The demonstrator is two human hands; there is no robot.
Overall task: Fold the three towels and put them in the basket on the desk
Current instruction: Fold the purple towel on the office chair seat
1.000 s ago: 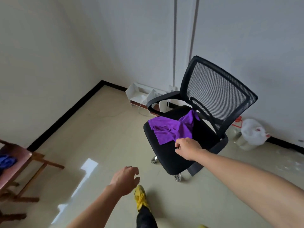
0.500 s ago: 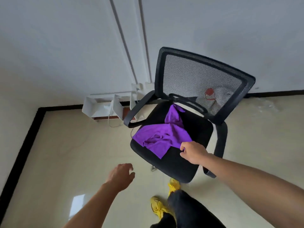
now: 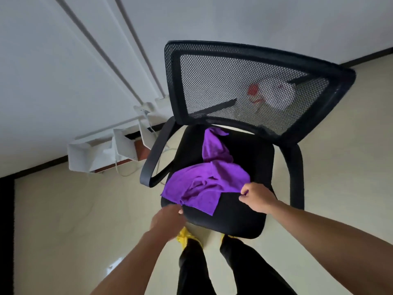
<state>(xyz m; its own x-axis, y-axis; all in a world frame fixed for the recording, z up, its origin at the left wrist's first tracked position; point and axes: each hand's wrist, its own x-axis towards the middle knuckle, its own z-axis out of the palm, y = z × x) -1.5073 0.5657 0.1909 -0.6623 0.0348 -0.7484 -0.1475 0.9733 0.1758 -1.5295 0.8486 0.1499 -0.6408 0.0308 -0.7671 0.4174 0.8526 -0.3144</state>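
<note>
A crumpled purple towel [image 3: 209, 179] lies on the black seat of an office chair [image 3: 244, 213], one end trailing toward the mesh backrest. My right hand [image 3: 256, 196] pinches the towel's right edge with closed fingers. Blurred with motion, my left hand [image 3: 168, 218] is at the towel's near left corner by the seat's front edge; whether it grips the cloth is unclear. No basket, desk or other towels are in view.
The chair's armrests [image 3: 153, 160] flank the seat. A white shelf unit [image 3: 102, 152] with a cable lies on the floor by the wall at left. A white bag [image 3: 274, 94] shows through the mesh backrest. My legs and yellow shoes [image 3: 187, 239] stand before the chair.
I have stepped closer and now face the chair square on. My left hand rose from low over the floor to the towel's near left corner. My right hand stays at the towel's right edge.
</note>
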